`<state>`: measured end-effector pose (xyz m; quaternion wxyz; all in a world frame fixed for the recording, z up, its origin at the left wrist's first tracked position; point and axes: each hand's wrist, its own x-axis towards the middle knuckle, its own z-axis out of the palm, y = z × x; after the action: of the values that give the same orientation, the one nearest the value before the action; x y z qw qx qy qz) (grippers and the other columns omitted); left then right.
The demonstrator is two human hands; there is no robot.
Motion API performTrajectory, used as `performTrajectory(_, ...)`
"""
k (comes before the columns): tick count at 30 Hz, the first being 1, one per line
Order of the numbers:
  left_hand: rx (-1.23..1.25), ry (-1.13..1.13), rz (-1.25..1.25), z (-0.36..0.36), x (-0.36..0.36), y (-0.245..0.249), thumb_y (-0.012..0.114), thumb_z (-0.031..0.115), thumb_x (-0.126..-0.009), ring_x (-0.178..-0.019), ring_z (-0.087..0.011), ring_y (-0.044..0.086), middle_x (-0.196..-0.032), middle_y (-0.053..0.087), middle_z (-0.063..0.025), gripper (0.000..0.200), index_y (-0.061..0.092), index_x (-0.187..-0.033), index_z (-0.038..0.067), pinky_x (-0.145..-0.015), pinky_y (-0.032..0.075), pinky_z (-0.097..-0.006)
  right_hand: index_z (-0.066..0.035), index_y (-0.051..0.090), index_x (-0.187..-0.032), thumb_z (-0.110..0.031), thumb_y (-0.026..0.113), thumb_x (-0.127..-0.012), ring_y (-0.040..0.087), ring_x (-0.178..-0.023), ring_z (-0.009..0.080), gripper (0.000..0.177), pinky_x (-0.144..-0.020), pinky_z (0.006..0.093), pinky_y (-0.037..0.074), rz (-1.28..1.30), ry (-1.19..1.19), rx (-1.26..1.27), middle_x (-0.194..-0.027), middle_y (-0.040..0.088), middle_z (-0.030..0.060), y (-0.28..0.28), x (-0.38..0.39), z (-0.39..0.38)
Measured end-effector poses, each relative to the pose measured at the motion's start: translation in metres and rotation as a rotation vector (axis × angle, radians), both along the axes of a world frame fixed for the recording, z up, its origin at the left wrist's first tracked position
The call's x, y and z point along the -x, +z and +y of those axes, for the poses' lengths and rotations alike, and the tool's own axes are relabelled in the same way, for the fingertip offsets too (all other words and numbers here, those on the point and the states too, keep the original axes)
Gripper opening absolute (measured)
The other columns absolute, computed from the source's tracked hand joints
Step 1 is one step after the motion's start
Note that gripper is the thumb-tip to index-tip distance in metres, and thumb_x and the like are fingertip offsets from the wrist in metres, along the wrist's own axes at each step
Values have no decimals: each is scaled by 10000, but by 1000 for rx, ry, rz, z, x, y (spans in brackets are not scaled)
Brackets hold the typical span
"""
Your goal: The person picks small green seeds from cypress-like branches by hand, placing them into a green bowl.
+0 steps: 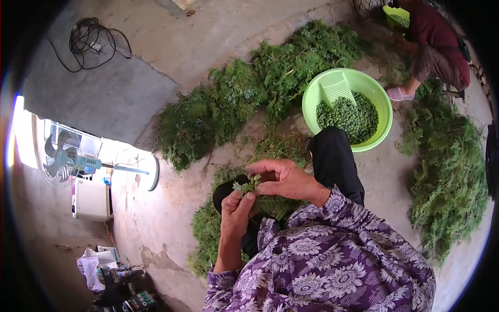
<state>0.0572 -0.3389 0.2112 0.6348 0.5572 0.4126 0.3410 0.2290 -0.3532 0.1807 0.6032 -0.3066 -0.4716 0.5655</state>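
My left hand (235, 214) pinches a small green conifer sprig (244, 186) with pale, bumpy cones between thumb and fingers. From the right, my right hand (287, 180) reaches over it, thumb and curled fingers closed around the sprig's upper end. Exactly what its fingertips grip is partly hidden. Beyond my knee stands a light green plastic basin (385, 130) with a ribbed washboard section. Many round green cones (358, 118) lie in it. Leafy cut branches (208, 236) are on the floor below and beside my hands.
A long heap of branches (236, 91) curves behind the basin, and another heap (447, 177) lies at right. A co-worker (439, 44) crouches at top right near a green container (396, 17). At left are a standing fan (62, 156) and coiled black cable (86, 44).
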Motion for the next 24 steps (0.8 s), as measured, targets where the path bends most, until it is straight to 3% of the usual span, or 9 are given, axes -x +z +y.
performTrajectory(4, 35, -20, 78, -2, -2, -1, 549, 156, -838, -531, -10, 407, -666, 527, 47, 156, 613, -897, 26, -449, 313, -178, -34, 573, -1032, -111, 639, -767, 553, -809, 94, 284, -709, 242, 463, -130, -3, -21, -907, 593, 26, -7, -2, 1)
performTrajectory(6, 44, -18, 79, -4, -7, 4, 548, 146, -834, -539, -11, 418, -674, 537, 41, 152, 614, -889, 20, -455, 317, -174, -25, 588, -962, -97, 622, -732, 593, -740, 189, 244, -647, 297, 471, -414, -151, -133, -826, 606, 91, -1, -5, -3)
performTrajectory(12, 98, -25, 53, -3, 3, -2, 551, 127, -821, -576, -19, 459, -691, 572, 22, 152, 623, -843, -5, -499, 338, -161, -26, 603, -903, -58, 593, -696, 576, -715, 279, 209, -632, 329, 472, -526, -314, -326, -806, 585, 134, -8, 4, -8)
performTrajectory(16, 8, -61, 22, -13, 3, 8, 553, 146, -822, -562, -25, 447, -651, 558, 25, 172, 623, -801, -9, -499, 336, -179, -29, 606, -897, -70, 564, -737, 587, -699, 221, 171, -586, 311, 473, -744, -492, -411, -800, 597, 107, -27, 6, -2)
performTrajectory(19, 40, -4, 110, -17, -2, 18, 551, 167, -830, -543, -24, 421, -629, 536, 33, 196, 621, -785, -10, -483, 320, -192, -20, 566, -964, -94, 519, -816, 590, -684, 118, 172, -481, 228, 460, 259, 86, 366, -893, 590, 72, -46, -13, 15)
performTrajectory(20, 38, 1, 113, -16, 1, 16, 551, 167, -830, -543, -24, 421, -629, 536, 33, 196, 621, -785, -10, -483, 320, -192, -20, 566, -964, -94, 519, -816, 590, -684, 118, 172, -481, 228, 460, 261, 92, 364, -893, 590, 72, -50, -16, 16)
performTrajectory(22, 59, -108, 145, -9, 7, 2, 540, 180, -842, -525, -20, 393, -618, 519, 44, 213, 622, -789, -9, -469, 297, -194, -4, 494, -1061, -123, 522, -830, 579, -690, 111, 261, -481, 207, 452, 620, 203, 464, -949, 568, 91, -31, -25, 8)
performTrajectory(23, 106, -136, 153, -8, 9, -4, 530, 197, -841, -526, -48, 483, -650, 564, -1, 230, 601, -778, -13, -483, 383, -194, -6, 433, -1123, -160, 519, -843, 567, -715, 102, 330, -507, 186, 449, 613, 268, 419, -991, 545, 94, -27, -25, 6)
performTrajectory(24, 109, -140, 152, -9, 7, -3, 530, 197, -841, -526, -48, 483, -650, 564, -1, 230, 601, -778, -13, -483, 383, -194, -6, 433, -1123, -160, 519, -843, 567, -715, 102, 330, -507, 186, 449, 613, 263, 420, -991, 545, 94, -24, -24, 6)
